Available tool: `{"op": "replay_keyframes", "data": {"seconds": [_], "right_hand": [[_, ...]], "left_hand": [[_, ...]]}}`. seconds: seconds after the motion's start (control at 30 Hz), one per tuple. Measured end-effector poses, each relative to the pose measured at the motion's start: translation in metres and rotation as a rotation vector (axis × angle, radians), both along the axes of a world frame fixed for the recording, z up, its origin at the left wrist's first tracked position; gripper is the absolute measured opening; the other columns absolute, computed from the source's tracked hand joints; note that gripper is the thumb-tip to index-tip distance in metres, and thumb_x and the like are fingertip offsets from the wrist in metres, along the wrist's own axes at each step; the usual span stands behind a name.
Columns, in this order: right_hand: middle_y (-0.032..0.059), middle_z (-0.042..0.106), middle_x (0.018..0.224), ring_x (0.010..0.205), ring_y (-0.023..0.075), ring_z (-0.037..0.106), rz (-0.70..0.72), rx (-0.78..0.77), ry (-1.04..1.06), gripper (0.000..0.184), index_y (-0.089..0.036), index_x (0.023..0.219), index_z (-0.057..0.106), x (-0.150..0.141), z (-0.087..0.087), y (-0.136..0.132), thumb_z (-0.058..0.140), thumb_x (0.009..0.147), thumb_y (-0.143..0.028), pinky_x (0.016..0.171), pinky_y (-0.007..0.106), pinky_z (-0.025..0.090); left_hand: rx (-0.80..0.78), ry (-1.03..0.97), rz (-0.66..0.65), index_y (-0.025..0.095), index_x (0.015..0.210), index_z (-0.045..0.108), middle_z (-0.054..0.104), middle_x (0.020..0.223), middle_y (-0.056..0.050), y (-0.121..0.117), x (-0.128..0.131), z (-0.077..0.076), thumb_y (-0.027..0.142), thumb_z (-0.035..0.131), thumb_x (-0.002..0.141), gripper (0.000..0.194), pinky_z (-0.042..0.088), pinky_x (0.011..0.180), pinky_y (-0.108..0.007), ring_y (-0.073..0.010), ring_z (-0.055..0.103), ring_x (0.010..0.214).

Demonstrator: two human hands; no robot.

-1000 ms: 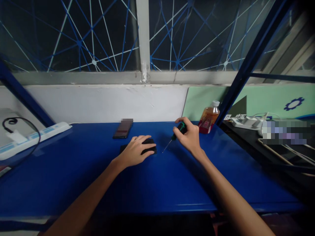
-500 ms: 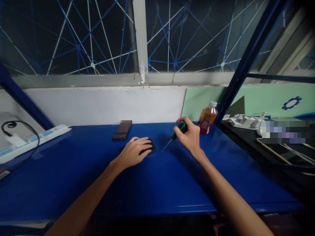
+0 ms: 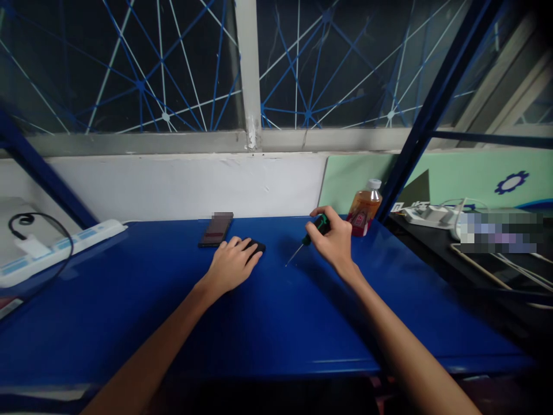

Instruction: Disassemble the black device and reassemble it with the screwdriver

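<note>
L hand & the blk object under it are now a bit farther & more to the left vs ½ sec ago; R hand about same spot. L hand: palm down, fingers slightly apart over blk object, which sits on blue table, mostly hidden; can't tell if it's gripped. R hand: thumb & fingers pinching grn/blk screwdriver by handle, shaft angled down left, tip close to tabletop, right of blk object; can't tell if touching. Phone lies flat just beyond L hand, slightly left. Bottle w/ white cap stands far right, past R hand. Pwr strip at left, w/ blk cable.
</note>
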State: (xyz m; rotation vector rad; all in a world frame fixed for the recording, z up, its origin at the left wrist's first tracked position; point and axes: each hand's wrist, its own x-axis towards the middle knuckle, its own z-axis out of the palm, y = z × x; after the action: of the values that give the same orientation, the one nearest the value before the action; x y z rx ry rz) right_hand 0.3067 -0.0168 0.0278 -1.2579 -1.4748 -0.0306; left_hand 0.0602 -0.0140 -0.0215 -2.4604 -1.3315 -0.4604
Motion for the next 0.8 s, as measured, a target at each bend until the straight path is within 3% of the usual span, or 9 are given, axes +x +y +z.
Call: {"op": "replay_keyframes", "data": {"seconds": [0.1, 0.27, 0.47, 0.6, 0.8], "right_hand": [[-0.0059, 0.048, 0.051, 0.046, 0.0108, 0.042, -0.002, 0.004, -0.001, 0.012, -0.021, 0.08, 0.061, 0.0, 0.0, -0.001, 0.057, 0.07, -0.025, 0.052, 0.025, 0.037], [-0.0074, 0.042, 0.048, 0.044, 0.0106, 0.04, 0.0, 0.008, 0.007, 0.011, -0.021, 0.08, 0.061, 0.002, -0.001, 0.0, 0.058, 0.07, -0.026, 0.05, 0.025, 0.035], [-0.0062, 0.047, 0.051, 0.046, 0.011, 0.042, -0.002, 0.012, 0.005, 0.012, -0.021, 0.08, 0.061, 0.0, 0.001, -0.001, 0.058, 0.069, -0.024, 0.052, 0.025, 0.036], [-0.0062, 0.047, 0.051, 0.046, 0.0108, 0.042, 0.004, 0.022, 0.0, 0.012, -0.021, 0.079, 0.061, -0.002, 0.001, -0.002, 0.057, 0.068, -0.023, 0.052, 0.025, 0.036], [-0.0081, 0.042, 0.048, 0.044, 0.0098, 0.041, 0.014, 0.079, 0.008, 0.012, -0.021, 0.079, 0.062, 0.0, 0.0, -0.002, 0.057, 0.068, -0.023, 0.05, 0.024, 0.035]], "left_hand": [[0.011, -0.039, -0.035, 0.02, 0.116, 0.067, 0.065, 0.122, -0.01, 0.003, -0.005, 0.001, 0.04, 0.04, 0.099, 0.038, 0.044, 0.085, -0.044, -0.0298, 0.058, 0.107], [-0.117, -0.081, -0.144, 0.024, 0.122, 0.063, 0.062, 0.129, -0.005, 0.012, -0.017, 0.002, 0.033, 0.042, 0.099, 0.033, 0.038, 0.1, -0.044, -0.0261, 0.05, 0.126], [-0.261, -0.102, -0.112, 0.019, 0.138, 0.049, 0.045, 0.146, -0.01, 0.013, -0.015, -0.005, 0.044, 0.033, 0.101, 0.047, 0.036, 0.106, -0.044, -0.0278, 0.039, 0.136], [-0.228, -0.078, -0.062, 0.017, 0.139, 0.046, 0.046, 0.145, -0.012, 0.011, -0.004, -0.006, 0.048, 0.027, 0.102, 0.052, 0.037, 0.104, -0.044, -0.0286, 0.038, 0.136], [-0.028, 0.003, 0.01, 0.017, 0.11, 0.068, 0.064, 0.115, -0.014, 0.008, -0.003, 0.005, 0.049, 0.03, 0.101, 0.05, 0.041, 0.089, -0.043, -0.0292, 0.055, 0.109]]}}
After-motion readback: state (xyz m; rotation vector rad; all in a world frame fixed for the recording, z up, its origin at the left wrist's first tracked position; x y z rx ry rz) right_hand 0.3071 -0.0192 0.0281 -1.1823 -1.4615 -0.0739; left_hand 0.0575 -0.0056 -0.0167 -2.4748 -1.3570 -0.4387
